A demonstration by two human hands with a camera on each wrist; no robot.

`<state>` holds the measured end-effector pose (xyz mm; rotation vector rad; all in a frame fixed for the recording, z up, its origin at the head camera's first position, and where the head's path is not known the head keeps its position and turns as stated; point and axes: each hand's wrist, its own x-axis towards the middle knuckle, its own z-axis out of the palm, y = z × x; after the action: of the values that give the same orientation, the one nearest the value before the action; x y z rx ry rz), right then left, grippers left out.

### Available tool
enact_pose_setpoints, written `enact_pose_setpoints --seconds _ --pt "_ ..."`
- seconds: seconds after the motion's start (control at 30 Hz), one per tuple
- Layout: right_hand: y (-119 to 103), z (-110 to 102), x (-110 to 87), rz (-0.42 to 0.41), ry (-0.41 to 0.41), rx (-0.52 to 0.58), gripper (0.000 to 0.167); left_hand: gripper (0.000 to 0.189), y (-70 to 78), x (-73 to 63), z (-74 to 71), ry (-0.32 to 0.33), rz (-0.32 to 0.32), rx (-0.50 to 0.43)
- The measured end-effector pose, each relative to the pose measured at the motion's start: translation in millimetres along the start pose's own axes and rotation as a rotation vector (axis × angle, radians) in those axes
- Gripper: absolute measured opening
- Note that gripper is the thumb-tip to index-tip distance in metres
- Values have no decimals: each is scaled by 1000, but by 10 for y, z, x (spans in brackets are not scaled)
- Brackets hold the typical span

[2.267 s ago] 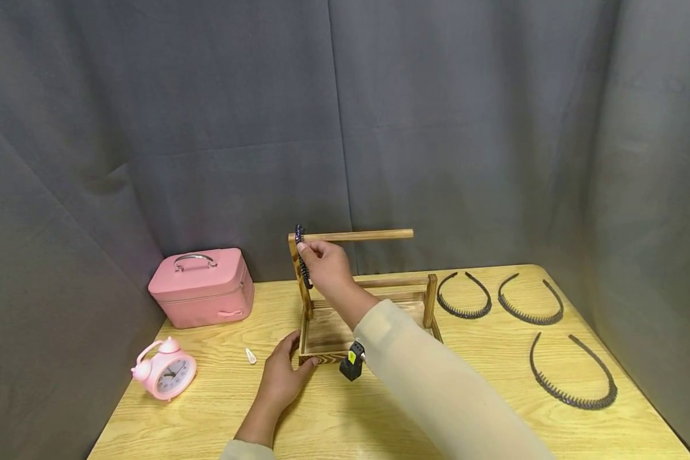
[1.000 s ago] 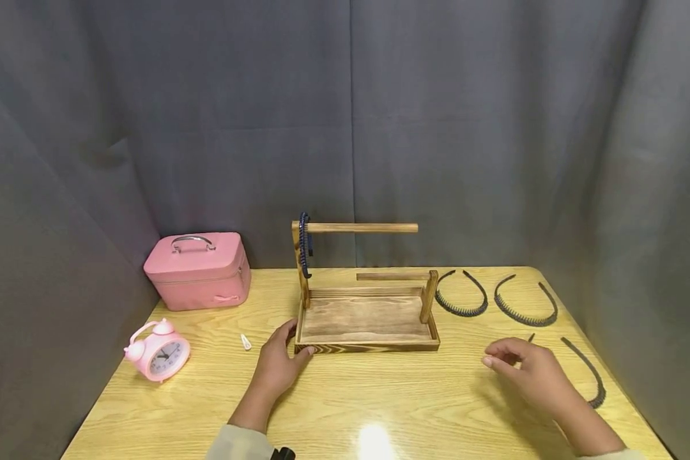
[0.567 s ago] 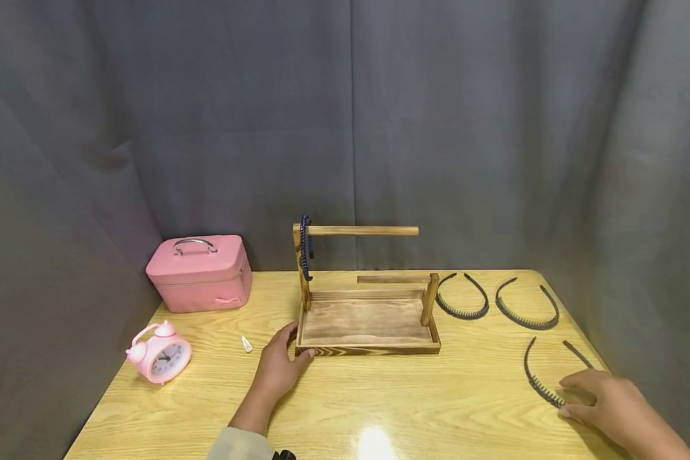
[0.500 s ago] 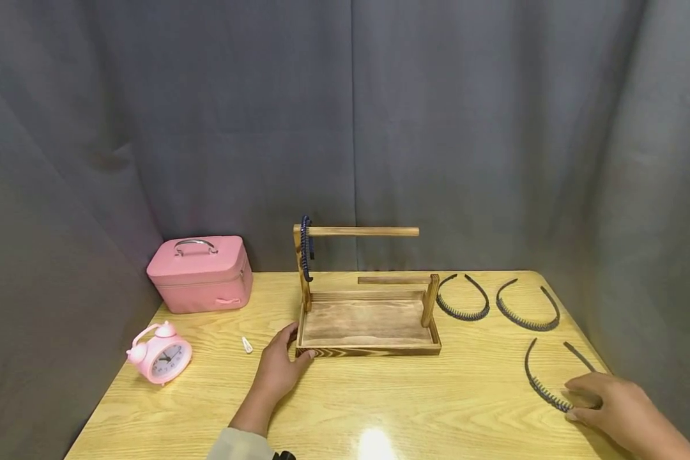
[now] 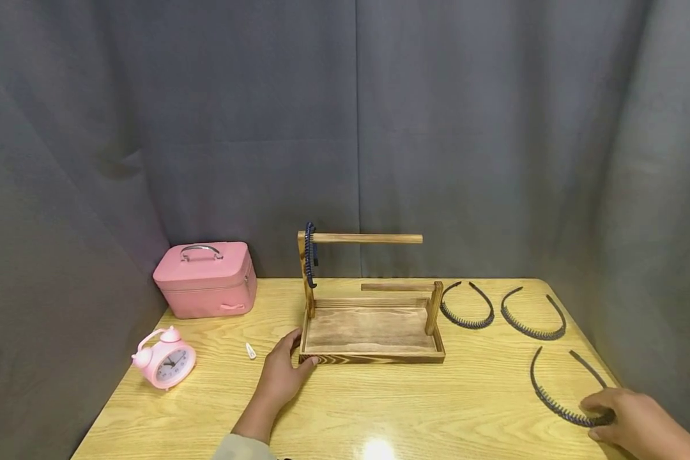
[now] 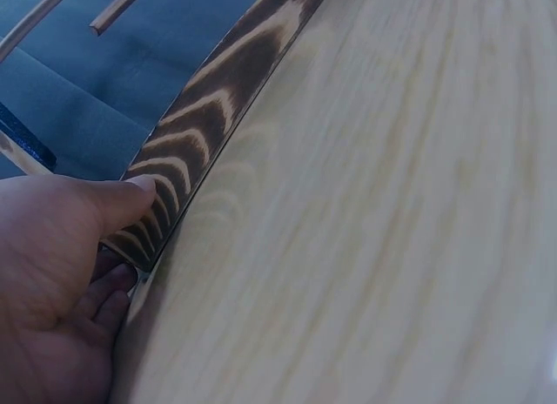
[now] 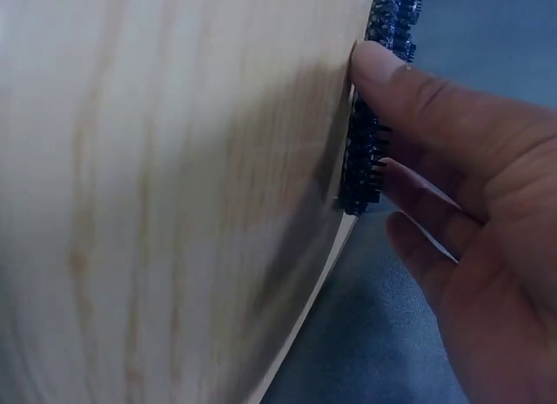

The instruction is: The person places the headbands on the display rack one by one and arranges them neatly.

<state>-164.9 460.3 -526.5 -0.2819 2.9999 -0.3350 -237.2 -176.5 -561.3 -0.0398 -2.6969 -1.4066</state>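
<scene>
My left hand (image 5: 282, 377) grips the front left corner of a wooden rack (image 5: 374, 359), a shallow tray with two posts and horizontal bars. Its thumb (image 6: 130, 199) presses the dark-grained front; the other fingers lie round the left side. From the upper bar, against the tall post, hangs a dark blue toothed headband (image 5: 309, 255). At the front right, my right hand (image 5: 632, 418) pinches another toothed headband (image 5: 563, 412) at its curved, beaded part. In the right wrist view the thumb (image 7: 383, 64) lies on this headband's band (image 7: 359, 164), fingers behind it.
Two more dark headbands, one close beside the rack (image 5: 466, 322) and one farther right (image 5: 535, 333), lie on the table (image 5: 437, 409). To the left are a pink case (image 5: 204, 281), a pink alarm clock (image 5: 169, 364) and a small white hair clip (image 5: 250, 351).
My right hand has let go of the headband on the upper bar, moved right and down, and taken hold of the front right headband. The left hand has stayed at the rack's corner.
</scene>
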Motion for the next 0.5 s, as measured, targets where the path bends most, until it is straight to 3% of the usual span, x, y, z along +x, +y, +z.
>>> enact_pose_setpoints --seconds 0.13,0.37,0.5 --pt "-16 8 7 26 -73 16 32 77 -3 5 -3 4 7 12" --pt "-57 7 -54 13 -43 -16 29 77 3 5 13 -2 6 8" --pt "-56 27 -50 23 -65 -3 24 77 3 -1 12 3 2 7"
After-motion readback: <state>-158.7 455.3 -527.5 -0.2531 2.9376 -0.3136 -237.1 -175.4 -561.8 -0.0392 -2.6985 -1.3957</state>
